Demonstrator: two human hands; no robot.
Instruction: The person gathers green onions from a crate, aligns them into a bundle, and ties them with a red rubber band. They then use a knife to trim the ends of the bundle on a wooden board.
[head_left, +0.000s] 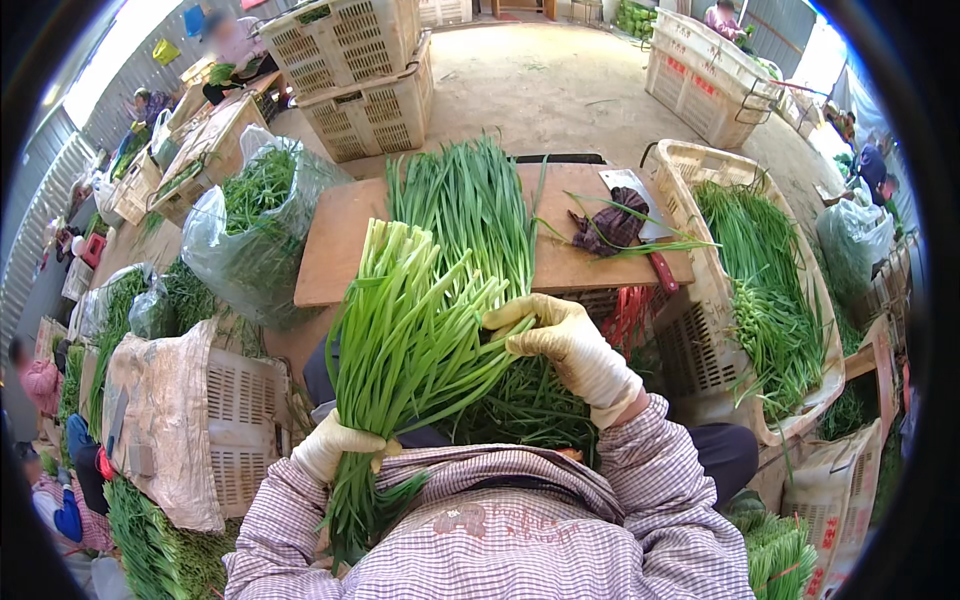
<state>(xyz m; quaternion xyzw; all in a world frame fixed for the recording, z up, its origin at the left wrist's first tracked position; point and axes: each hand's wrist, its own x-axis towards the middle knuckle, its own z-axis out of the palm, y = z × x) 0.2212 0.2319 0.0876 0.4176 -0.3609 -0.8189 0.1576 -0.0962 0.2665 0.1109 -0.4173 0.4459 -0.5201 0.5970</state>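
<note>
My left hand (341, 446), in a pale glove, is closed around the leafy part of a bunch of garlic chives (397, 337). The bunch's cut stem ends fan upward, away from me. My right hand (566, 341), in a yellowed glove, pinches a few stems at the right side of that bunch between thumb and fingers. Behind it, a thick pile of garlic chives (472, 202) lies on a wooden board (345, 225). To its right on the board rest a dark checked cloth (611, 221) and a cleaver (637, 199) with a red handle.
A plastic crate (675, 154) heaped with chives stands at right. Red ties (628, 319) hang below the board's front edge. Bagged greens (255, 225) stand at left, near a sack-covered crate (169, 420). Stacked crates (360, 90) stand beyond the board. Other people sit working farther off.
</note>
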